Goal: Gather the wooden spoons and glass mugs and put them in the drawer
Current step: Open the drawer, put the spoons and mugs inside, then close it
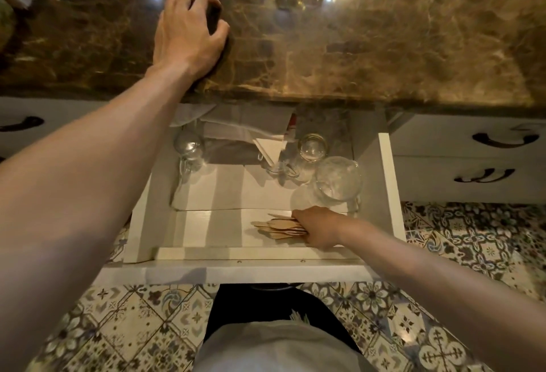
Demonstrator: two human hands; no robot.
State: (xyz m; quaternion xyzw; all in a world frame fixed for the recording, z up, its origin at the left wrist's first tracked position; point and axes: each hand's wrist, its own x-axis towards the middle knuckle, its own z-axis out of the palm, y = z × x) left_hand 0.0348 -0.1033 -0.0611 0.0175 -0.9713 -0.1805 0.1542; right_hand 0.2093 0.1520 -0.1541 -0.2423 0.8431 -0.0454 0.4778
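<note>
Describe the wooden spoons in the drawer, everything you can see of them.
The spoons are a small bundle of flat, pale wooden pieces, fanned and overlapping, bowls pointing left. They are at the front right of the open drawer, on or just above its white floor. The right hand grips their handle ends, hiding them. Their count cannot be told.

In the open drawer (390, 188), bunched wooden spoons (280, 227) lie near glass mugs (338, 178).

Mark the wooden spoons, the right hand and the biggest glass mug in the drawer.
wooden spoons (277, 227): head view, on the fanned bowls.
right hand (320, 228): head view, middle of its back.
glass mug (338, 178): head view, on its clear wall.
</note>
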